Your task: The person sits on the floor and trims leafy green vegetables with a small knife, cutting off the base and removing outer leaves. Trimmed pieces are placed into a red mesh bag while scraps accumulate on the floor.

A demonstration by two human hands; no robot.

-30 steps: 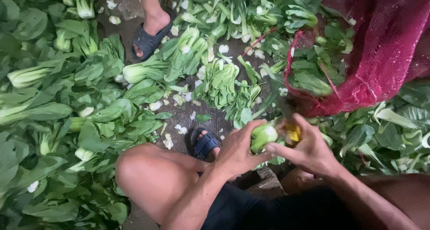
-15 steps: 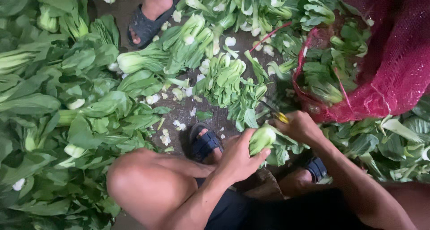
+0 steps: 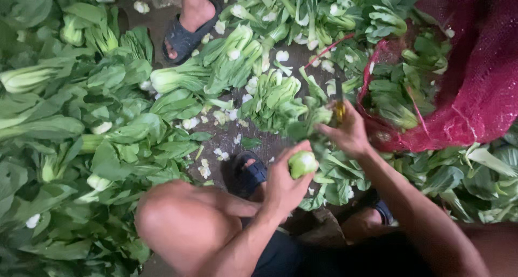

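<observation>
My left hand (image 3: pixel 281 184) grips a bok choy (image 3: pixel 302 163) by its pale green base, cut end facing up. My right hand (image 3: pixel 349 132) is a little above and to the right of it, closed around a small knife (image 3: pixel 339 108) with a yellow handle and a dark blade pointing away. The leaves of the held bok choy reach up toward the right hand. My bare knee (image 3: pixel 178 223) is at the lower left of the hands.
Bok choy (image 3: pixel 70 126) lies heaped across the floor at the left and at the top. A red mesh sack (image 3: pixel 475 77) holding bok choy lies open at the right. Another person's foot in a dark sandal (image 3: pixel 186 31) stands at the top. Cut stem bits litter the dark floor (image 3: pixel 226 147).
My right hand has lifted away from the bok choy's base with the knife, up and to the right. The left hand keeps hold of the bok choy, whose cut end now shows.
</observation>
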